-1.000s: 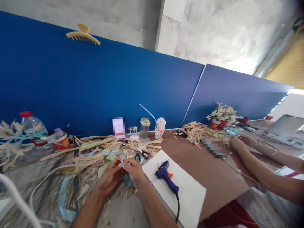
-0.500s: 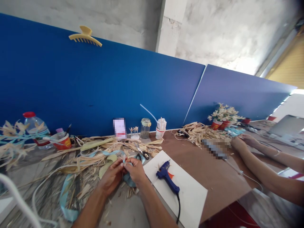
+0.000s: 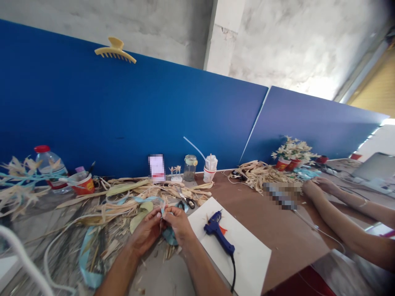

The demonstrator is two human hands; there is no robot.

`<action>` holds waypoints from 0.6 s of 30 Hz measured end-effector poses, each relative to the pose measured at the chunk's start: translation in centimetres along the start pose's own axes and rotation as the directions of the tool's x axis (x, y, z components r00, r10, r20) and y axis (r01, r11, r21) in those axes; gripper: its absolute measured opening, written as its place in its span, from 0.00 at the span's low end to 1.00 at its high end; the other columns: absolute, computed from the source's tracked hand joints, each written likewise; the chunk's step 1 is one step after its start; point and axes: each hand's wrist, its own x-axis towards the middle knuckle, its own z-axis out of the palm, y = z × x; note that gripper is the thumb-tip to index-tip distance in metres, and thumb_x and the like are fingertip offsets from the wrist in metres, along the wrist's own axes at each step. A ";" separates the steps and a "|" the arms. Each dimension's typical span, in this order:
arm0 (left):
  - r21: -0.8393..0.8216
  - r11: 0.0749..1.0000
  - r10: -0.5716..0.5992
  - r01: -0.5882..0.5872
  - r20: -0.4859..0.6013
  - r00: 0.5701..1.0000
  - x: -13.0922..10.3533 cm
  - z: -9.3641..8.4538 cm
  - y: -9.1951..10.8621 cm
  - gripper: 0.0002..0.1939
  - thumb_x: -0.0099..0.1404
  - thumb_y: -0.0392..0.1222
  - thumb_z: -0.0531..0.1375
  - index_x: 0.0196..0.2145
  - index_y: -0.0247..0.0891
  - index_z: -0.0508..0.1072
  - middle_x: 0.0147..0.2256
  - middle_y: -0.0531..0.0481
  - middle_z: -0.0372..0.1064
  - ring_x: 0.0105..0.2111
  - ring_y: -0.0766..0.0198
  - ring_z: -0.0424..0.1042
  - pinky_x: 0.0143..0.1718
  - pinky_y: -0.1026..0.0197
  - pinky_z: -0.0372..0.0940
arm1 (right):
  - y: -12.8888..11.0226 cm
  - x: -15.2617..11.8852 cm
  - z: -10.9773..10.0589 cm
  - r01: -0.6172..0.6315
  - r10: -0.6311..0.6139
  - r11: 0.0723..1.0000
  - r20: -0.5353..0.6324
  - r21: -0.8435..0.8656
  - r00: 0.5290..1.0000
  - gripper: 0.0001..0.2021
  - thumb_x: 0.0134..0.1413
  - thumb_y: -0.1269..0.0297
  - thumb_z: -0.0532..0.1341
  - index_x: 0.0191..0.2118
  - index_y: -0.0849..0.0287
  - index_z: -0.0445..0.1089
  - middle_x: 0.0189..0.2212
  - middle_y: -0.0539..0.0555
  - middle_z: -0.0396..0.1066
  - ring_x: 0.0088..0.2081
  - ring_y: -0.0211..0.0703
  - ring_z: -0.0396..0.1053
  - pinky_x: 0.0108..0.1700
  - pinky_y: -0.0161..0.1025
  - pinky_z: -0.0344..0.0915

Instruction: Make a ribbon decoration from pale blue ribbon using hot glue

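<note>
My left hand and my right hand meet low in the middle of the view. Their fingertips pinch a small light-blue ribbon strip around a thin stem. The fingers cover most of that stem. Just below my right hand lies a bunched light-blue ribbon, partly hidden. Black-handled scissors rest beyond my right hand. To its right, a blue glue gun lies on a white board. Dry husk strips are strewn beyond and left of my left hand.
A ribbon loop and white cable lie at left. A bottle, red cup, phone, jar and white cup line the blue partition. At right are another person's hands.
My fingers have shifted slightly on the piece; more light-blue ribbon now stands above the fingertips, and a thin stem shows below them. The whole view has shifted a little.
</note>
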 end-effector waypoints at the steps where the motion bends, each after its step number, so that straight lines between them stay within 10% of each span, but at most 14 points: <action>1: 0.009 1.000 0.007 -0.007 -0.005 1.000 0.0 0.0 0.0 0.14 0.49 0.34 0.70 0.35 0.35 0.76 0.30 0.50 0.74 0.27 0.67 0.72 0.31 0.65 0.66 | -0.1 0.0 -0.1 0.009 -0.009 0.999 -0.018 -0.045 1.000 0.08 0.37 0.60 0.62 0.21 0.57 0.63 0.13 0.44 0.62 0.17 0.34 0.59 0.24 0.33 0.57; 7: 0.099 0.995 0.040 -0.031 -0.086 0.996 0.2 0.0 0.1 0.10 0.48 0.33 0.70 0.29 0.36 0.73 0.24 0.53 0.72 0.24 0.67 0.71 0.28 0.66 0.65 | -0.3 0.2 -0.5 0.163 -0.265 0.801 -0.097 -0.576 0.959 0.06 0.42 0.68 0.56 0.21 0.58 0.67 0.17 0.47 0.66 0.22 0.38 0.62 0.26 0.34 0.59; 18: 0.129 0.990 0.067 -0.053 -0.109 0.992 0.4 -0.2 0.2 0.11 0.46 0.33 0.70 0.25 0.35 0.72 0.23 0.53 0.72 0.24 0.67 0.72 0.29 0.66 0.67 | 0.4 0.6 -0.7 0.180 -0.305 0.747 -0.091 -0.640 0.948 0.07 0.44 0.71 0.57 0.22 0.57 0.71 0.21 0.48 0.70 0.27 0.40 0.66 0.32 0.34 0.60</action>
